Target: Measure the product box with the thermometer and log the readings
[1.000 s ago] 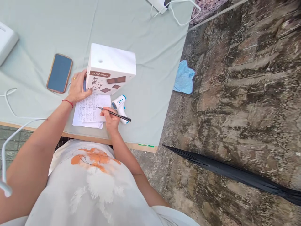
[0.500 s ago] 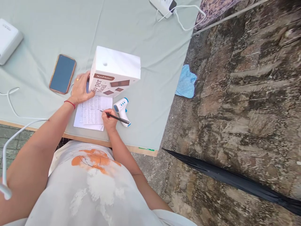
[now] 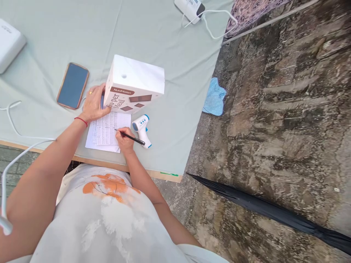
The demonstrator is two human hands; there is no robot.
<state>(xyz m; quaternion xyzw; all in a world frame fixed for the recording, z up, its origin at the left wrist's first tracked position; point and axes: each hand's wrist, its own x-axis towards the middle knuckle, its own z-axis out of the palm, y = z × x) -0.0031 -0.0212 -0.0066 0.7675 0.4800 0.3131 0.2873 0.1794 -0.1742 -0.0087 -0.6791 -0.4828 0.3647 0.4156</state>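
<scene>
A white carton box (image 3: 138, 75) printed "NutriMotion Super Meal" stands on the cloth-covered table. My left hand (image 3: 94, 103) is closed around its left side, thumb at the front lower corner; the fingertips are hidden. A dark blue edge of something shows between that hand and the box. Below the box lie sheets of paper (image 3: 105, 132) covered with small rows of writing. A black pen (image 3: 133, 138) is pinched in my right hand (image 3: 125, 140), its tip over the written sheet. Just right of this hand rests a white and blue infrared thermometer (image 3: 142, 129).
Left of the box lies a smartphone (image 3: 72, 86) in a brown case. A white device (image 3: 11, 45) sits at the far left, a white power bank (image 3: 189, 10) with a cable at the back. A blue cloth (image 3: 214, 96) hangs by the table's right edge; a white cable crosses my left arm.
My right hand and the pen have shifted slightly left across the paper. My left hand stays at the box.
</scene>
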